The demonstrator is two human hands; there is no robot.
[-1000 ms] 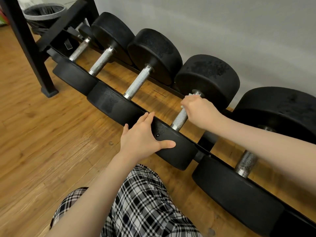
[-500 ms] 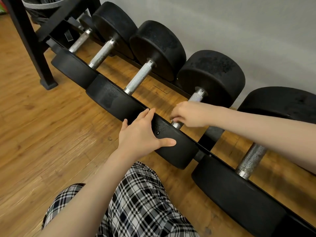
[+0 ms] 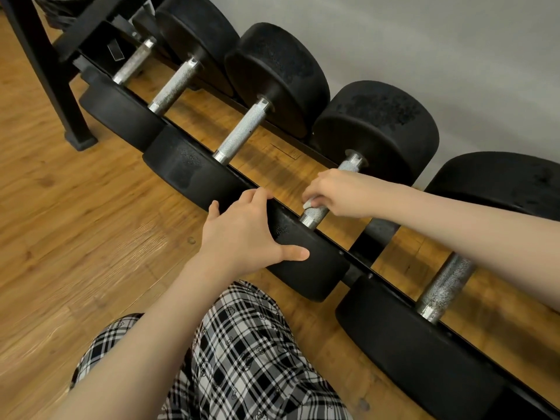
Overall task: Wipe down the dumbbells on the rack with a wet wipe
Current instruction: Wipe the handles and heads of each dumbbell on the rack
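Wet wipe [image 3: 309, 204] (barely peeking out) pinched in right hand [image 3: 336, 192] fingers against dumbbell handle [image 3: 316, 212].

A wooden plank floor [image 3: 75, 225] spreads beneath everything, with a small dark knot (or a mark) just left of centre. A plain grey wall [image 3: 439, 56] rises behind. Black-and-white checked trousers [image 3: 242, 359] fill the lower middle. A dark bin [image 3: 57, 10] peeks in, top left.

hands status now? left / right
Left hand: open, fingers spread, resting on the dumbbell's near head.
Right hand: gripping a white wet wipe against the dumbbell handle.
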